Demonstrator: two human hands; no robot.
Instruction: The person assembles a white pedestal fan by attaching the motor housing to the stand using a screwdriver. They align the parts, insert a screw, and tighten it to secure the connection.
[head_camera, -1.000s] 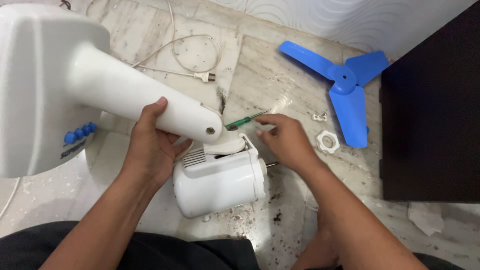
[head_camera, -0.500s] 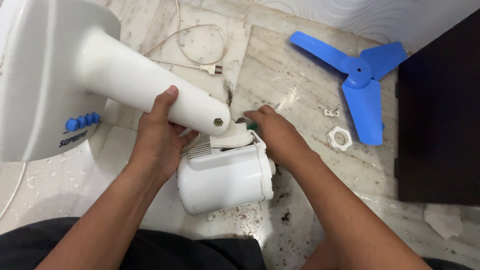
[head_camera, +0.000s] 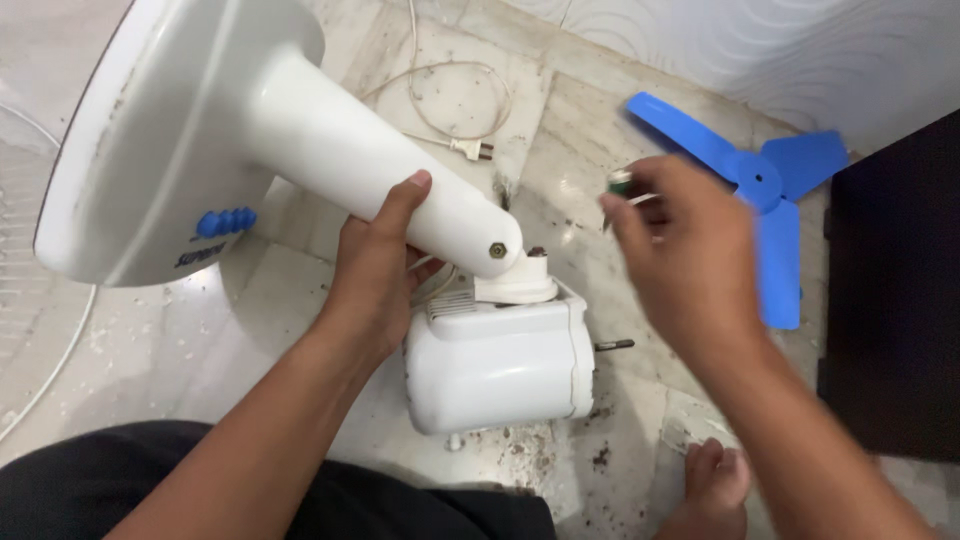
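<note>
A white table fan lies on its side on the marble floor. My left hand (head_camera: 375, 275) grips its white neck (head_camera: 400, 195) just above the pivot screw (head_camera: 497, 251). The round base (head_camera: 170, 130) with blue buttons (head_camera: 225, 221) tilts up at the left. The white motor housing (head_camera: 500, 365) rests on the floor, its shaft (head_camera: 614, 345) pointing right. My right hand (head_camera: 685, 255) is raised above the floor, right of the pivot, shut on a green-handled screwdriver (head_camera: 621, 182); only the handle end shows.
A blue three-blade fan propeller (head_camera: 760, 200) lies at the right near a dark cabinet (head_camera: 890, 300). The white power cord and plug (head_camera: 470, 148) lie at the top. A wire fan guard (head_camera: 30, 250) shows at the left edge. Dirt specks lie around the housing. My bare foot (head_camera: 710, 480) is lower right.
My right hand picked the green screwdriver up off the floor by the pivot and lifted it up and to the right. The view shifted, moving the fan rightward in frame.
</note>
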